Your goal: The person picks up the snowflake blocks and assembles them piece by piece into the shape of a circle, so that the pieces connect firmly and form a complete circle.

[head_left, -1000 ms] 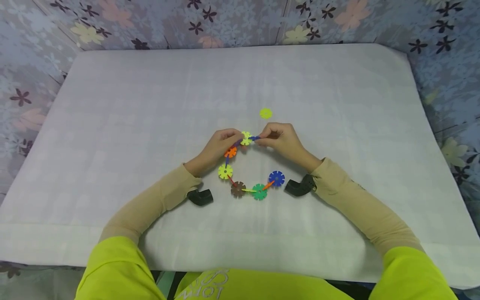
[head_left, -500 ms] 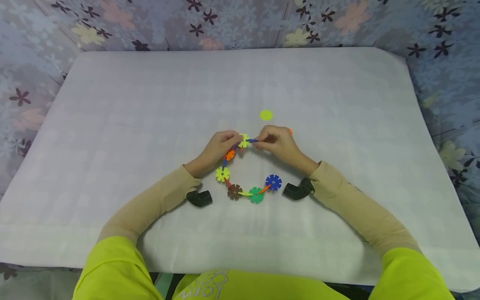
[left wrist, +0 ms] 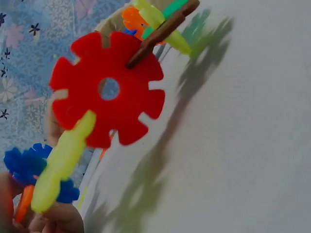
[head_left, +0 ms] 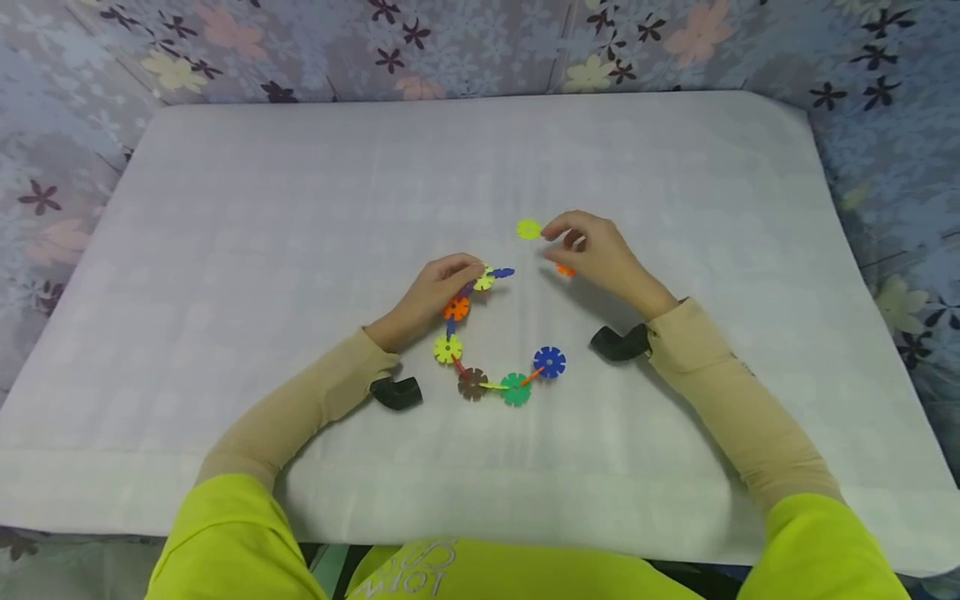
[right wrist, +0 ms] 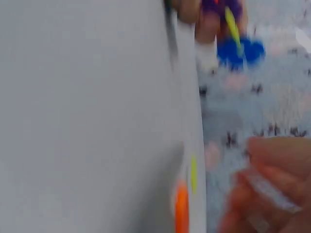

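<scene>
A curved chain of slotted plastic discs, in blue, green, brown, yellow and orange, lies in front of me in the head view. My left hand pinches its far end beside a yellow disc, where a blue disc sticks out to the right. A red disc of the chain fills much of the left wrist view. My right hand holds nothing, thumb and index finger apart, fingertips right at the edge of a loose yellow-green disc. Below that hand lies a loose orange disc, partly covered.
A white cloth covers the table. Black curved pieces are fixed at both wrists, the left and the right, close above the cloth. Flower-patterned fabric hangs beyond the far edge.
My right hand has let go of the blue disc at the chain's end and moved away and right to the loose yellow-green disc. The orange disc has come into view. My left hand keeps its hold.
</scene>
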Action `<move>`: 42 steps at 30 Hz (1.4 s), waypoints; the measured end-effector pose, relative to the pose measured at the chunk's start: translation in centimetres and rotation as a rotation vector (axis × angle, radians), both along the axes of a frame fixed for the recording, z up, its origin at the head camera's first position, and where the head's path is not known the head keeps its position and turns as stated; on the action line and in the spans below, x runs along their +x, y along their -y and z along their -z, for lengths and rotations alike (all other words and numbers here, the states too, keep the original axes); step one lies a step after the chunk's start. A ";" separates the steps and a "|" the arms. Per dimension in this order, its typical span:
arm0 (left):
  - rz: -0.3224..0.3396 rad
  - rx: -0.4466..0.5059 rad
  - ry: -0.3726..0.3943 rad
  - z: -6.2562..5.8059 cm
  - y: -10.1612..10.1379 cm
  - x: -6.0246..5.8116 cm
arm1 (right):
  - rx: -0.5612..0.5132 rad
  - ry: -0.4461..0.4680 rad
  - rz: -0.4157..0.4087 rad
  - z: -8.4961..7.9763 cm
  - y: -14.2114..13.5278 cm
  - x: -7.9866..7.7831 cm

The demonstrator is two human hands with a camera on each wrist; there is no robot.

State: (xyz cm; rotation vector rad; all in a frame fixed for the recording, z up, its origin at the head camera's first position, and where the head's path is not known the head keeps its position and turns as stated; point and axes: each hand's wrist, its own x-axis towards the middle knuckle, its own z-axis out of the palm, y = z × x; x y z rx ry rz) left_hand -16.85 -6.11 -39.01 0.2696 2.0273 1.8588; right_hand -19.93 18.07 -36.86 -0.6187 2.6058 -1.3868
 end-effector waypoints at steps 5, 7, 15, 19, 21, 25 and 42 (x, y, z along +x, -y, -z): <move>0.018 0.096 0.033 0.0 0.2 0.1 | 0.271 0.111 0.032 -0.1 -1.4 -1.2; 0.027 0.134 0.066 0.0 0.2 0.1 | 0.303 0.131 0.022 0.0 -1.5 -1.4; 0.009 0.198 0.148 -0.3 0.3 0.3 | 0.294 0.147 0.019 0.0 -1.4 -1.2; 0.018 0.228 0.150 -0.1 0.5 0.3 | 0.309 0.138 -0.023 0.1 -1.4 -1.2; 0.018 0.245 0.157 0.0 0.5 0.2 | 0.323 0.151 -0.049 -0.1 -1.4 -1.1; 0.001 0.274 0.186 0.0 0.5 0.1 | 0.338 0.189 -0.062 -0.4 -1.3 -1.0; 0.004 0.256 0.169 0.2 0.4 -0.1 | 0.319 0.219 -0.044 -0.7 -1.5 -0.8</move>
